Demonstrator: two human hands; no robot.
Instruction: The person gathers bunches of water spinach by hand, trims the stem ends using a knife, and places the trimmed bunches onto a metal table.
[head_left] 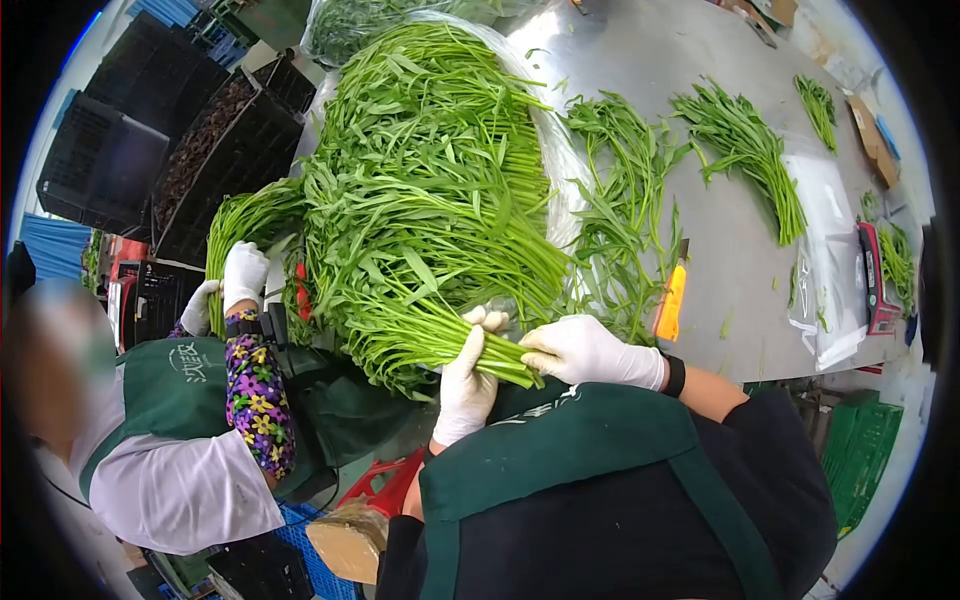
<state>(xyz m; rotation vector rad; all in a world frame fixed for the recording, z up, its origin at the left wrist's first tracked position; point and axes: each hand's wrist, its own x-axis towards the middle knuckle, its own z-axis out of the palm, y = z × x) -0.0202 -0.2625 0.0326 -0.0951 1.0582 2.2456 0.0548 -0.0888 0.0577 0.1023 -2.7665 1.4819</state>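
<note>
My left hand [466, 388], in a white glove, is closed around a bunch of water spinach [425, 335], with its stem ends pointing right. At those ends, my right hand [592, 352], also gloved in white, has its fingers pinched on the stems. Behind and above them lies a big heap of water spinach [420, 160] on a clear plastic sheet [565, 150]. Right of the heap are loose leafy stems [625, 190]. A yellow-handled knife [672, 300] rests just beyond my right hand.
At left, a co-worker [190, 420] with gloved hands holds another bunch [235, 225]. The metal table [720, 300] bears separate bunches [745, 150], clear plastic bags [830, 270] and a red-and-black device [878, 280]. Black crates [225, 160] stand at upper left. A red stool [385, 480] is below.
</note>
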